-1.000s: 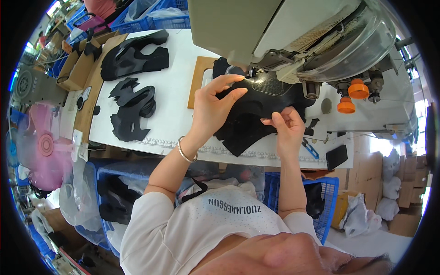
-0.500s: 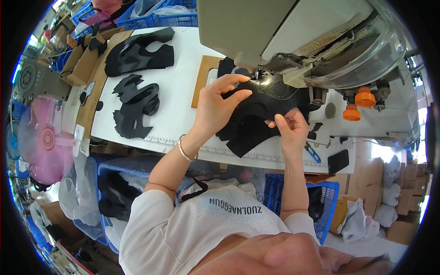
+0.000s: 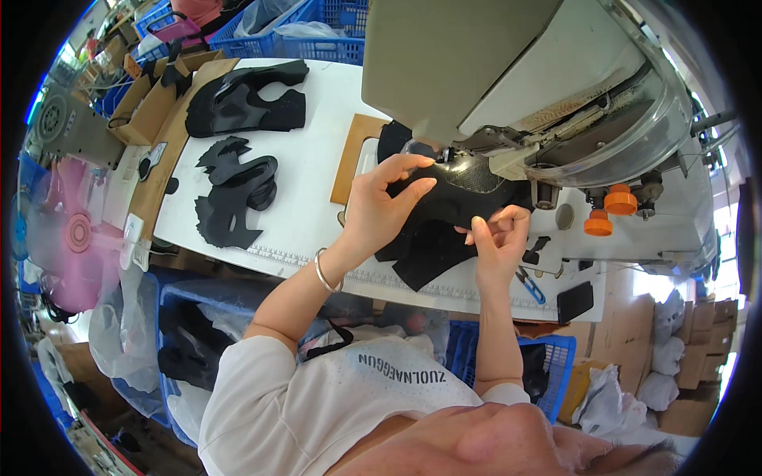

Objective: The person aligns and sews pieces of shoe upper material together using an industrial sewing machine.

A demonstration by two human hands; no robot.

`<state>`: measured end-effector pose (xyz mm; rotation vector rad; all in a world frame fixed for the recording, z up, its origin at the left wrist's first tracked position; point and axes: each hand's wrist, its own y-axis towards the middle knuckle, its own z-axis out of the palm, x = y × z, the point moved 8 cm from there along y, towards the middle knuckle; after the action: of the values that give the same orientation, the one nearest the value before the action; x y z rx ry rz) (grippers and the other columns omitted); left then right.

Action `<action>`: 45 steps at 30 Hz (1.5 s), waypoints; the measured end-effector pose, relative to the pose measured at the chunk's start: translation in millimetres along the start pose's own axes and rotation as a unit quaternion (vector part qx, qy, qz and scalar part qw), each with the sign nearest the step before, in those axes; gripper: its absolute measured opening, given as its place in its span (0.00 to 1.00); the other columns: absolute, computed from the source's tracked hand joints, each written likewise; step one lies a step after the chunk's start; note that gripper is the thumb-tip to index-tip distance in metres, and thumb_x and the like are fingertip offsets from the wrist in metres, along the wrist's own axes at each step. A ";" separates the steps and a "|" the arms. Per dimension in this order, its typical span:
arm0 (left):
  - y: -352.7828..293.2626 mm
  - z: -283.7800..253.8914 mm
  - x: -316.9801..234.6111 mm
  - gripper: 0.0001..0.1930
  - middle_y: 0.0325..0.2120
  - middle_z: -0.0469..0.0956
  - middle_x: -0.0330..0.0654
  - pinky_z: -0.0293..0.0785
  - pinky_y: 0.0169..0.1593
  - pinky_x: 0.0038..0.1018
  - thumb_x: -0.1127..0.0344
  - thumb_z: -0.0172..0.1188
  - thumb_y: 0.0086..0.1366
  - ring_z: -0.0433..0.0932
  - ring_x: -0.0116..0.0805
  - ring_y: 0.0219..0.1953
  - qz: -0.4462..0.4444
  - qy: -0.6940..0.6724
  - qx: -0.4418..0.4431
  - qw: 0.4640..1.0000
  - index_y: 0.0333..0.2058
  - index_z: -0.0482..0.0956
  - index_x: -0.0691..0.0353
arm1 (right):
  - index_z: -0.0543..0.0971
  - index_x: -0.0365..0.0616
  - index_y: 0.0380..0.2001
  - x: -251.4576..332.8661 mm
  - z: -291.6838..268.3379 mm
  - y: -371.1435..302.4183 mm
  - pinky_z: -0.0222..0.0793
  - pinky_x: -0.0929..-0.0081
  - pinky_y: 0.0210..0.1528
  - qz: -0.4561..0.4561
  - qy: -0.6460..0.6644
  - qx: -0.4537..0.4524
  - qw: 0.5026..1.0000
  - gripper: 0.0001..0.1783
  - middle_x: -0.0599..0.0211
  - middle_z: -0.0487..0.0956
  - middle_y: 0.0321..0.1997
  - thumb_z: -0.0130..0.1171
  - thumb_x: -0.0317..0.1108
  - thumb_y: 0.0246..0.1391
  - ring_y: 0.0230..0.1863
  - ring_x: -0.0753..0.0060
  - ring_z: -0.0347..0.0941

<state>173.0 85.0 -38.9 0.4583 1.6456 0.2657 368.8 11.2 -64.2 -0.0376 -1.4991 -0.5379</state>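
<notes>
A black shoe-upper piece (image 3: pixel 444 208) with a textured, shiny patch (image 3: pixel 476 176) lies under the sewing machine (image 3: pixel 468 131), its lower flaps spread toward me. My left hand (image 3: pixel 379 202) is at the piece's left side, near the needle area, with thumb and forefinger apart and nothing visible between them. Over the piece's right part is my right hand (image 3: pixel 500 238), its thumb and fingers pressed together. Whatever that pinch holds is too small to make out. Other black cut pieces lie stacked on the white table (image 3: pixel 317 166) to the left, one pile (image 3: pixel 246 99) behind another (image 3: pixel 236 194).
Blue-handled snips (image 3: pixel 530 285) and a black phone (image 3: pixel 575 302) lie at the right front edge. Orange knobs (image 3: pixel 609 210) stick out from the machine. A pink fan (image 3: pixel 78 232) stands left. Blue crates (image 3: pixel 559 381) sit below the table, and a cardboard box (image 3: pixel 141 119) is farther back.
The whole view has shifted slightly, so the table and machine appear lower. Both hands keep nearly the same poses over the black piece; the left thumb and forefinger stay apart.
</notes>
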 end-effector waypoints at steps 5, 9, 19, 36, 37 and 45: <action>0.7 -0.5 -1.3 0.12 0.25 0.76 0.28 0.62 0.30 0.16 0.71 0.67 0.59 0.66 0.14 0.27 0.012 0.007 -0.009 1.000 0.42 0.82 0.63 | 0.64 0.43 0.36 5.0 4.0 0.9 0.78 0.80 0.32 0.000 0.003 0.020 1.000 0.14 0.70 0.69 0.31 0.57 0.17 0.55 0.24 0.84 0.70; 0.7 -0.8 -2.8 0.12 0.23 0.76 0.30 0.63 0.30 0.17 0.71 0.68 0.58 0.66 0.17 0.25 0.013 0.004 -0.024 1.000 0.41 0.82 0.62 | 0.68 0.40 0.40 7.7 6.8 4.0 0.81 0.75 0.38 0.006 0.004 0.036 0.999 0.11 0.69 0.72 0.32 0.56 0.18 0.56 0.25 0.84 0.70; -41.9 52.3 -63.4 0.25 0.43 0.77 0.49 0.76 0.50 0.32 0.70 0.59 0.45 0.77 0.42 0.45 0.477 0.382 0.072 0.788 0.46 0.78 0.74 | 0.71 0.38 0.46 10.1 -0.4 21.3 0.78 0.75 0.36 0.055 0.021 0.066 0.996 0.14 0.68 0.74 0.31 0.56 0.19 0.56 0.25 0.83 0.70; -44.5 80.6 -73.5 0.15 0.31 0.81 0.55 0.81 0.45 0.37 0.67 0.53 0.59 0.81 0.47 0.36 0.503 0.587 0.011 0.634 0.35 0.81 0.76 | 0.82 0.40 0.38 32.0 -7.0 81.3 0.73 0.66 0.40 -0.001 -0.487 0.123 0.864 0.13 0.56 0.81 0.41 0.66 0.33 0.48 0.34 0.57 0.79; -44.6 81.6 -75.0 0.15 0.31 0.81 0.55 0.81 0.45 0.37 0.68 0.54 0.57 0.81 0.47 0.37 0.522 0.564 0.021 0.640 0.36 0.81 0.76 | 0.81 0.41 0.36 34.4 -11.8 86.2 0.71 0.66 0.39 -0.177 -0.545 0.127 0.809 0.10 0.62 0.81 0.37 0.63 0.34 0.52 0.34 0.62 0.77; -41.6 55.1 -71.0 0.13 0.34 0.80 0.53 0.80 0.49 0.36 0.71 0.58 0.53 0.81 0.45 0.40 0.581 0.462 0.076 0.666 0.36 0.80 0.74 | 0.82 0.43 0.43 -43.7 -62.5 121.6 0.68 0.67 0.54 -0.265 -0.524 0.165 0.793 0.13 0.59 0.81 0.46 0.60 0.37 0.58 0.48 0.63 0.75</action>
<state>226.9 11.3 -0.6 1.7121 2.0976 1.5332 471.8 110.5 -74.9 0.4434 -2.7264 -0.7405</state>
